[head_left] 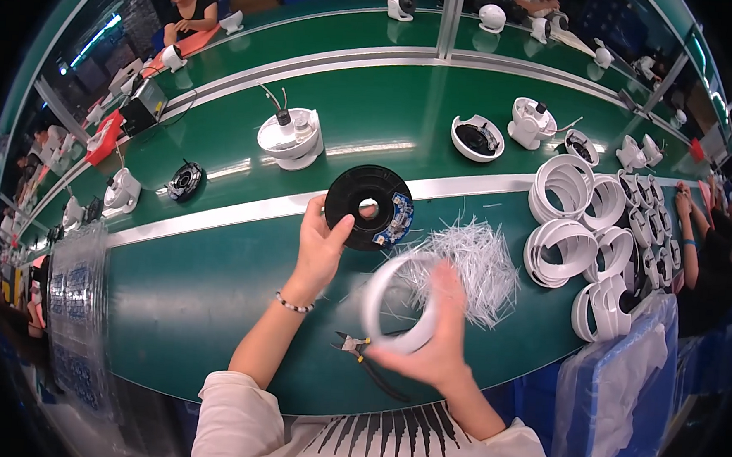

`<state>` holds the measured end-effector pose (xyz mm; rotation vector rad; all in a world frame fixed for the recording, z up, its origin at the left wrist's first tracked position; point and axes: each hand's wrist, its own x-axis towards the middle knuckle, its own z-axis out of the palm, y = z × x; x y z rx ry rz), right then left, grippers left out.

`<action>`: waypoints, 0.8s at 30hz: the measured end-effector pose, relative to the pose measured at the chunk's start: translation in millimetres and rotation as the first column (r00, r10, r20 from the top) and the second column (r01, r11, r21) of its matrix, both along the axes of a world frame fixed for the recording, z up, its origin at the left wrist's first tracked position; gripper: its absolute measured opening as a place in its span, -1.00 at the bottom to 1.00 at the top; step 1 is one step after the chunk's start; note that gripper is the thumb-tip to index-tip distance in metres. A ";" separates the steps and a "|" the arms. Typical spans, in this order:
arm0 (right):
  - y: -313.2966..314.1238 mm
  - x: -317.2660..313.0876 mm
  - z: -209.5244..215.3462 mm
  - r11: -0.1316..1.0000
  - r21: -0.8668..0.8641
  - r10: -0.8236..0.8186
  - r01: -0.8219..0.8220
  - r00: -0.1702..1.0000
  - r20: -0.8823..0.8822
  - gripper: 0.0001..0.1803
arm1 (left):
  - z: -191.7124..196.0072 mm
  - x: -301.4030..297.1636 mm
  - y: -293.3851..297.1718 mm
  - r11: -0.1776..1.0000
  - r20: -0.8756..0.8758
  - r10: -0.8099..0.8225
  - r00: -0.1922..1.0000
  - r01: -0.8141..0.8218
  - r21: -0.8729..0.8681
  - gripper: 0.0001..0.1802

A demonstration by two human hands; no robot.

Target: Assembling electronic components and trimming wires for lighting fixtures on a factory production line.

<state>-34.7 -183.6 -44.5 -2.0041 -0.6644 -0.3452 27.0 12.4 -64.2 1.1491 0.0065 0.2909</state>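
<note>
Raised over the bench, my left hand grips a black round disc by its lower left edge, thumb on its face. The disc has a hole in its middle and a blue circuit board along its right side. Lower and to the right, my right hand holds a white plastic ring, its fingers curved around the ring's right side. Ring and hand are smeared by motion. Beneath them, cutting pliers with dark and yellow handles lie on the green bench.
A heap of thin white strips lies beyond my right hand. Stacked white rings fill the right side. White camera housings stand on the green conveyor. Clear plastic trays are at left; a blue bin is at right.
</note>
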 end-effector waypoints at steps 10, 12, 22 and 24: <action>5.8 45.7 3.0 0.979 0.204 -0.005 0.015 0.999 -0.048 0.26 | 13.8 -19.7 -17.3 0.529 0.173 -0.753 0.635 0.740 -0.415 -0.02; 9.9 42.8 10.3 0.985 0.129 0.118 -0.114 0.993 -0.025 0.29 | 9.7 -21.7 -8.8 0.457 0.048 -0.741 0.670 0.555 -0.695 -0.18; 26.2 40.2 20.8 0.980 -0.116 0.165 -0.160 0.986 0.035 0.25 | 2.6 -21.4 -11.5 0.598 -0.104 -0.621 0.777 0.384 -0.704 -0.46; 27.6 38.4 20.9 0.974 -0.178 0.158 -0.138 0.982 0.104 0.23 | 10.9 -25.7 -13.8 0.657 -0.176 -0.590 0.788 0.342 -0.672 -0.42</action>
